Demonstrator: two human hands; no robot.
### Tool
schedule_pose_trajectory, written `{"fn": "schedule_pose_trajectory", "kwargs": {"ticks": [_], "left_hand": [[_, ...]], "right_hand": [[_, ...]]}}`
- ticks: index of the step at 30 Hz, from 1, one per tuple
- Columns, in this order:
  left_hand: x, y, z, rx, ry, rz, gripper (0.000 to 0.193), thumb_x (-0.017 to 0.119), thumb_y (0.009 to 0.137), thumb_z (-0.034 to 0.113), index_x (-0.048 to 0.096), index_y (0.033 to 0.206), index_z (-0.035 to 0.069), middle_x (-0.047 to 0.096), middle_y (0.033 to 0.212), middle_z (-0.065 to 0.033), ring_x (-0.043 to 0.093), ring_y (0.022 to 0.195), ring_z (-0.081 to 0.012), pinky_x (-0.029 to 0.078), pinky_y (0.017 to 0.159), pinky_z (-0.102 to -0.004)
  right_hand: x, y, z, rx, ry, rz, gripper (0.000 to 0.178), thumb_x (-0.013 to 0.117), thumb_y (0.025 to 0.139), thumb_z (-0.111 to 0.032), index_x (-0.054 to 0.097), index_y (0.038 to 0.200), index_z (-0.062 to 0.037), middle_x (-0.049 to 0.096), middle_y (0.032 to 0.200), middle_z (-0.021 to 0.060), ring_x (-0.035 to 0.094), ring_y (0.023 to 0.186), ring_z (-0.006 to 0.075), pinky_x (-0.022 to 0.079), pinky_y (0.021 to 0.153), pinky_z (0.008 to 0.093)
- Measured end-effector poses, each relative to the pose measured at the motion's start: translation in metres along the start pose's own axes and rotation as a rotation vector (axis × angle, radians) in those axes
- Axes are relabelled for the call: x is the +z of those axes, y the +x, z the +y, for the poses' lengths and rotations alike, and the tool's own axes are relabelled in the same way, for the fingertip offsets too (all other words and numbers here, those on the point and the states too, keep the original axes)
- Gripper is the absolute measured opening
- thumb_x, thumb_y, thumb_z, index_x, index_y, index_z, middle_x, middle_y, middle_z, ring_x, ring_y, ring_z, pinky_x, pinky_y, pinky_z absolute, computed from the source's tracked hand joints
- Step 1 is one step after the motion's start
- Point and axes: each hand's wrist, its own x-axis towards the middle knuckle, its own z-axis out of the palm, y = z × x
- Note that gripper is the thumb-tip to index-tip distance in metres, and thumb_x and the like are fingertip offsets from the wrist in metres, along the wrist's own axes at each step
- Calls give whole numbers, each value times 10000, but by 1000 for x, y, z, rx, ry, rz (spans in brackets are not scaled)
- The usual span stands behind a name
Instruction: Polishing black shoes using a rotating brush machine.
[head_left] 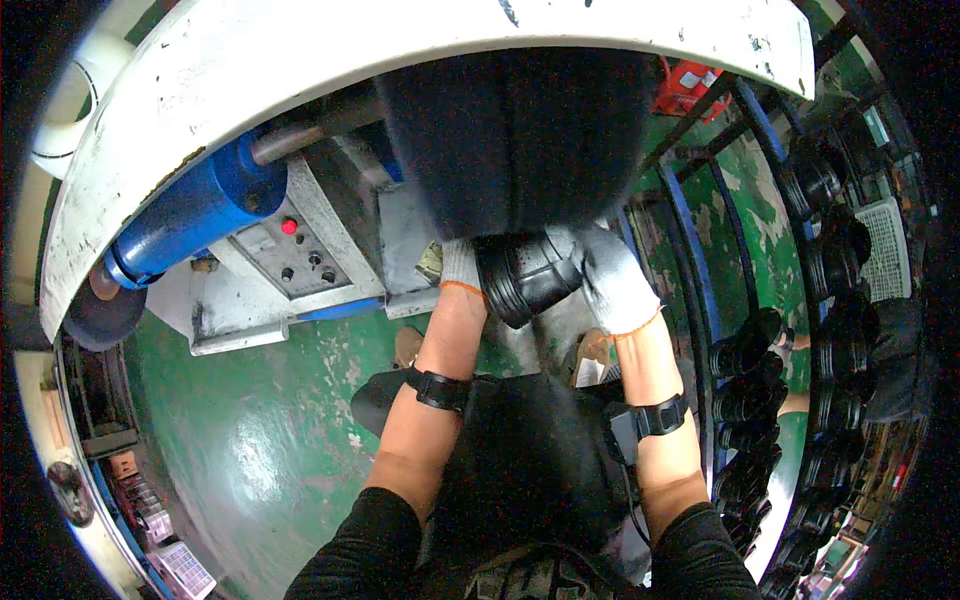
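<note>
A black leather boot [525, 276] with a ridged, padded collar is held between my hands, up against the underside of a large dark roller [515, 140]. The roller's surface looks smeared, as by motion, and it hides the boot's far end. My left hand [461, 263], in a white knit glove with an orange cuff, grips the boot's left side; its fingers are mostly hidden. On the other side my right hand [613, 280], gloved alike, is closed on the boot, fingertips out of sight behind it. Black bands with small boxes circle both forearms.
A pale machine hood [300, 70] arches over the roller. To the left sit a blue motor cylinder [200, 210] and a control panel [305, 255] with a red button. Racks of black boots [840, 350] line the right, where another person's arm [795, 403] shows. A red crate [688, 88] stands behind.
</note>
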Motion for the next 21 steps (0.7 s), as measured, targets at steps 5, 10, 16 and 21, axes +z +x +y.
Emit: {"fn": "schedule_pose_trajectory", "kwargs": {"ticks": [5,10,16,21], "left_hand": [[-26,7,-15,227,599,-128,475,334,927,374,466,1238,41,528,1194,-125,506,1044,-290,398,935,-382],[24,-19,-6,45,-404,-31,415,310,938,302,479,1217,45,539,1178,-107,519,1026,-269,409,917,-375],[-39,2,-25,391,180,152,388,262,941,239,502,1171,39,561,1129,-93,535,980,-248,427,881,-359],[25,-13,-12,-203,-504,102,398,253,940,236,510,1154,20,559,1129,-110,538,976,-259,436,852,-359]], "right_hand": [[21,1,-18,143,272,88,242,430,870,-37,574,1055,24,582,1072,142,531,998,201,383,910,302],[9,-10,-43,-81,-624,200,155,470,853,-40,583,933,29,600,903,180,573,838,281,449,737,336],[33,8,-32,-447,-877,191,122,482,866,-80,547,912,11,582,785,152,570,695,258,479,636,324],[-7,-3,-30,-490,-1180,224,101,496,826,-49,570,761,-27,593,771,121,573,678,229,477,614,298]]}}
